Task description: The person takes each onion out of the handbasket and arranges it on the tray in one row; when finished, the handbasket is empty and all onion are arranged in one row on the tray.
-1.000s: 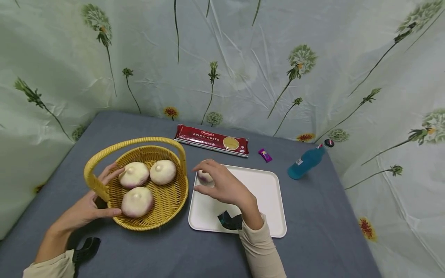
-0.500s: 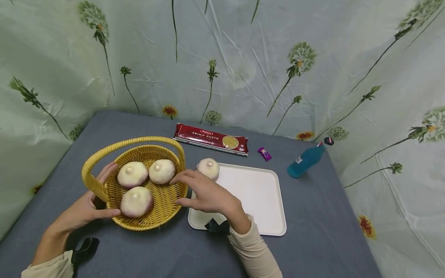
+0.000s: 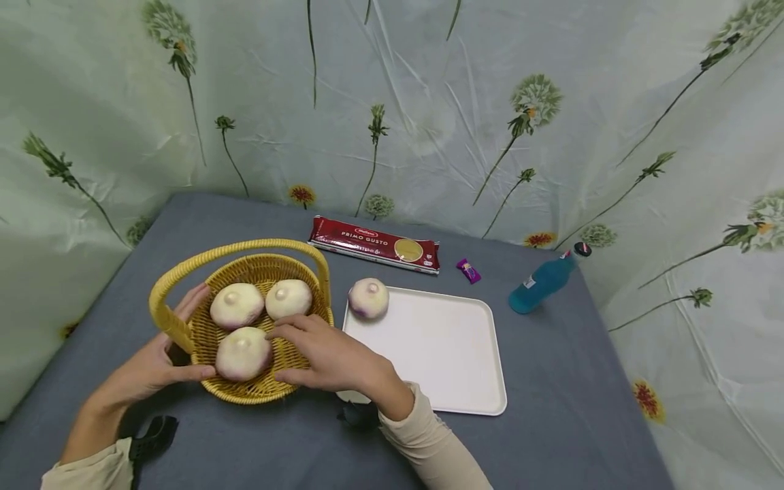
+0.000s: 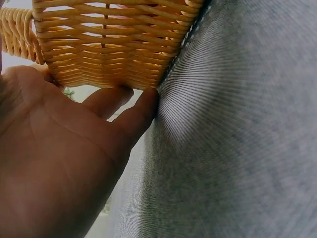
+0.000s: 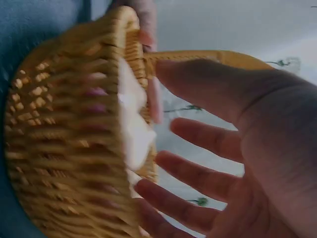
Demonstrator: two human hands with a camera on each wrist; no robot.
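Note:
A yellow wicker basket (image 3: 254,396) with an arched handle stands at the left. Three white-and-purple turnips lie in it: one at the back left (image 3: 235,305), one at the back right (image 3: 288,298), one in front (image 3: 242,355). My left hand (image 3: 143,371) is spread along the basket's left side, thumb at the front rim, fingers touching the woven wall in the left wrist view. My right hand (image 3: 333,357) reaches over the basket's right rim, its fingers spread and bent beside the front turnip; it grips nothing. Another turnip (image 3: 369,298) sits on the white tray (image 3: 441,347).
Behind the tray lie a red pasta packet (image 3: 375,245) and a small purple wrapped candy (image 3: 468,271). A blue bottle (image 3: 544,282) stands to the right, near the table's edge. A flower-patterned curtain (image 3: 429,116) hangs behind the table.
My right hand has moved left from the tray to above the basket, uncovering the turnip at the tray's back left corner. My left hand has stayed at the basket.

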